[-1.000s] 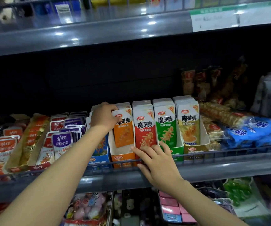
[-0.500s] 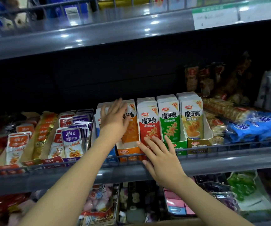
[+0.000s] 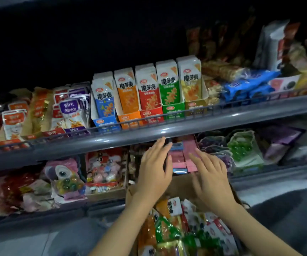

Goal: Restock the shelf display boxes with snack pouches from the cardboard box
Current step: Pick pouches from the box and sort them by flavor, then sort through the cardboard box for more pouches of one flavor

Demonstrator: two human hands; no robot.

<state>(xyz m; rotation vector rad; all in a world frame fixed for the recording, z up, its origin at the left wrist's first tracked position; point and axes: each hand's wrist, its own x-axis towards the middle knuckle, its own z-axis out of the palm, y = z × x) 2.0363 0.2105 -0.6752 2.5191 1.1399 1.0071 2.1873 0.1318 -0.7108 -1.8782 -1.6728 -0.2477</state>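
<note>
Both empty. Left hand [image 3: 155, 167] and right hand [image 3: 211, 174] flat, fingers straight and relaxed, grasping nothing, hanging in front of the grey shelf rail [image 3: 149, 134] and just below it. Above the cardboard box [image 3: 182, 183] too, so probably between loads, heading for another pick.

Cardboard box low and central, directly beneath the rail, heaped with loose snack pouches [image 3: 169, 231] in orange, green and white, tumbled in no order. Plenty left to shelve by the look of it.

Above the rail, 5 display boxes side by side: blue [image 3: 105, 123], orange [image 3: 128, 118], red [image 3: 150, 113], green [image 3: 173, 109], yellow [image 3: 195, 104]. Pouches standing upright, faces forward, 1 flavour per box, packed front to back so labels read from the aisle; wire fence along the rail stopping any sliding off. All 5 appearing full at the front; depth behind not visible.

Left of the blue box, purple and red fish-snack pouches [image 3: 73, 115] in their own trays. Under the rail, a lower shelf with pink packets [image 3: 189, 154], green grape candy bags [image 3: 243, 146] and toy sweets. Dim aisle, dark shelf back, pale floor below.
</note>
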